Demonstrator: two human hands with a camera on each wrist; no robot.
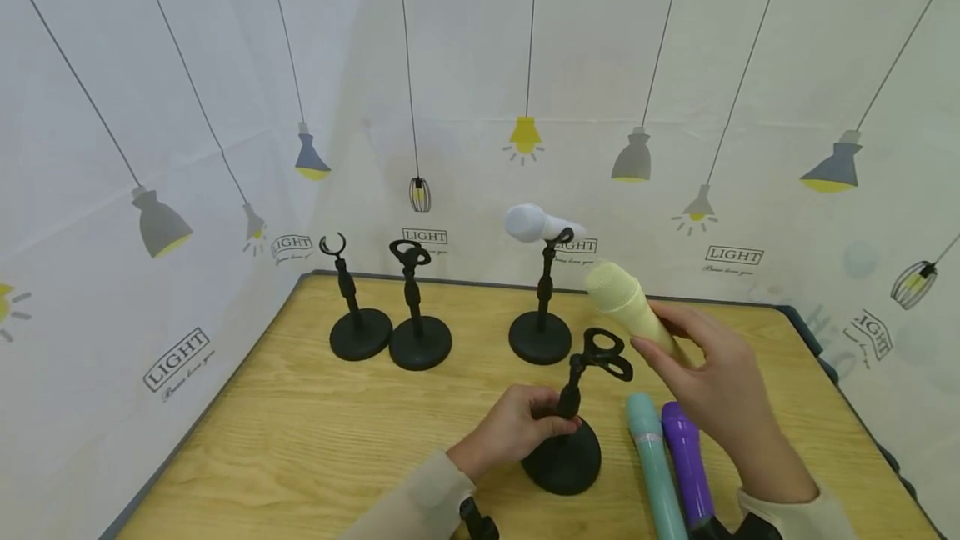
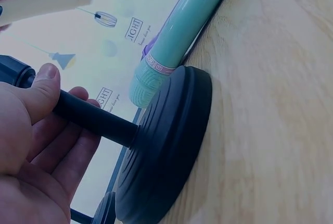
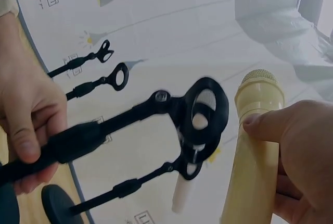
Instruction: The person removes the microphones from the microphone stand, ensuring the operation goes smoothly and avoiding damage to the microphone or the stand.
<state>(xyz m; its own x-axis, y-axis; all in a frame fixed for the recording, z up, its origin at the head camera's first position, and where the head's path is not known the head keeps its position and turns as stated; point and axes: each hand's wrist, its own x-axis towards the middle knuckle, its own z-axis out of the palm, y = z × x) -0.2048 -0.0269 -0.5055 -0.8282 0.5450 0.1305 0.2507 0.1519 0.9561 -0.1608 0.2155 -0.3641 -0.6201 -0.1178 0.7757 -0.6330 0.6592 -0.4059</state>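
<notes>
Yellow mic [image 1: 628, 298]: pinched by right hand [image 1: 716, 382] above the table [image 1: 300, 448], apart from clip [image 1: 600, 358]; could be dropped if the pinch is loosened.
Near stand [image 1: 570, 399]: gripped by left hand [image 1: 517, 432]; could be tipped if the clip is pushed off-centre.
Teal mic [image 1: 656, 465], purple mic [image 1: 686, 457]: laid between near stand and right edge; could be knocked by right sleeve [image 1: 795, 515].
White mic [image 1: 551, 225]: held in rear stand [image 1: 541, 338], near far edge.
Bare stands [image 1: 420, 345]: parked near far-left corner.

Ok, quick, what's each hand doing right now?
Left hand: holding a black microphone stand by its pole.
Right hand: holding the pale yellow microphone.
</notes>
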